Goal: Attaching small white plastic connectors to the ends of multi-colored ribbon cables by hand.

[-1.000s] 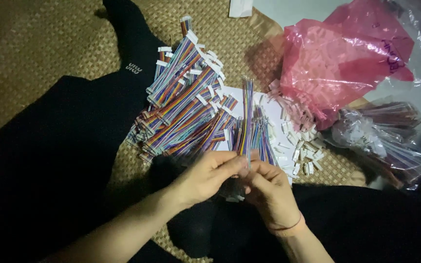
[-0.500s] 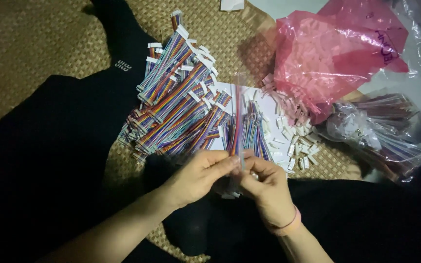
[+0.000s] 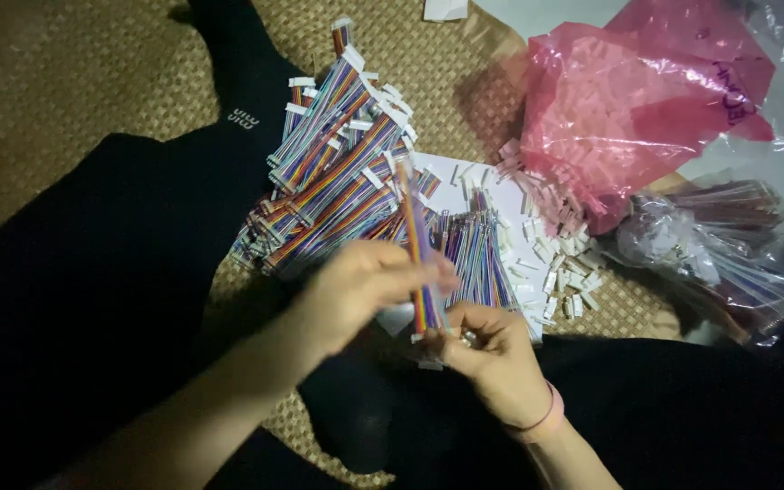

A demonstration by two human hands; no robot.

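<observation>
A: Head view, nearest first: what do the two hands have?

B: The right hand (image 3: 494,356) sits low and near, a pink band on its wrist, fingers pinched on the lower end of one rainbow ribbon cable (image 3: 417,263). The left hand (image 3: 360,290) comes in from the near left and grips the same cable a little higher, fingers wrapped across it. Both hands are clenched on it.

A: How does the cable stand?

B: Nearly upright in the picture, running from the hands away toward the far side, above the person's dark trousers (image 3: 93,299).

A: And just beyond the hands?

B: A small bunch of loose ribbon cables (image 3: 475,249) lies on a white sheet (image 3: 451,186). To the left of it, farther off, a big heap of bundled cables (image 3: 333,168) with white plugs at their ends fans out over the woven mat (image 3: 93,63).

A: To the right?

B: Small white connector housings (image 3: 560,245) are scattered on the mat, spilling from a pink plastic bag (image 3: 628,100) at the far right. Nearer, at the right edge, a clear plastic bag (image 3: 723,254) holds more cables.

A: Anything at the far edge?

B: A bit of white paper (image 3: 445,9), cut off by the frame.
</observation>
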